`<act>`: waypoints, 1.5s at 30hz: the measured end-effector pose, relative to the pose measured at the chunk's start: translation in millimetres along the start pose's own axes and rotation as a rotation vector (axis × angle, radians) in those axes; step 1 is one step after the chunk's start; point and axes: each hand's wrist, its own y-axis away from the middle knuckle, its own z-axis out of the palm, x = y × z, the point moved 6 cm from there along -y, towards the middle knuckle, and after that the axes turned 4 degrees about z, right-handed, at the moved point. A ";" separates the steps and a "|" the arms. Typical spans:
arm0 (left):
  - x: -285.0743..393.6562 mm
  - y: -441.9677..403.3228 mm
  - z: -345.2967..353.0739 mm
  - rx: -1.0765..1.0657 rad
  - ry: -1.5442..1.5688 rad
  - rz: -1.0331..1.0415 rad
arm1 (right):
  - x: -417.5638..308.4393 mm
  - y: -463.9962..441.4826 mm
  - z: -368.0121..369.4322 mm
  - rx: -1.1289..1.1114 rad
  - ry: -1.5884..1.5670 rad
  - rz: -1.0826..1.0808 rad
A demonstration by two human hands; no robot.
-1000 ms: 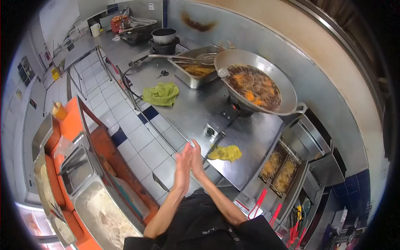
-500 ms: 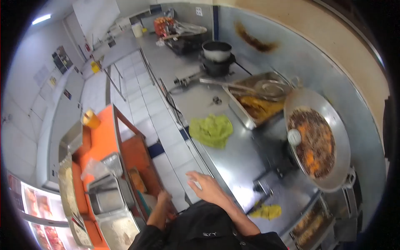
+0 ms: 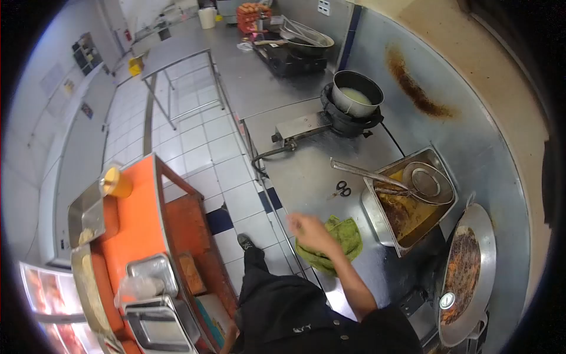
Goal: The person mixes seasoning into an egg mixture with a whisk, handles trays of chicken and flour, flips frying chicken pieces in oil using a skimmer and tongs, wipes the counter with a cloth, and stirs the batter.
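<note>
My right hand (image 3: 313,233) hovers over the left part of a crumpled green cloth (image 3: 348,239) on the steel counter. Its fingers are loosely bent and hold nothing that I can see. Just beyond the cloth lie black-handled scissors (image 3: 341,190). To the right, a deep steel tray (image 3: 383,227) holds yellowish oil and browned food, with a long-handled strainer (image 3: 427,183) resting across it. Low at the orange cart, only a sliver of my left hand or wrist (image 3: 231,337) shows; its fingers are hidden.
A wide pan (image 3: 486,248) of dark and orange food stands at the right. A pot (image 3: 358,94) with pale liquid sits on a burner farther along. The orange cart (image 3: 138,218) carries metal trays and a yellow container (image 3: 118,183). Tiled floor (image 3: 242,197) runs between cart and counter.
My view has shifted forward along the counter. My right hand has moved from above the floor to over the green cloth. My left hand has dropped mostly out of sight. A shoe now shows.
</note>
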 end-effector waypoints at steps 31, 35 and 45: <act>647.1 -334.1 -319.2 -0.256 -0.620 0.392 | 70.6 -323.1 -275.5 1.812 0.106 0.322; 744.6 -368.0 -316.7 -0.373 -0.731 0.464 | -4.3 -437.4 -245.8 1.382 0.050 0.493; 1047.7 -476.7 -252.0 -0.713 -0.619 0.505 | 61.4 -391.4 -59.0 1.031 -0.256 0.982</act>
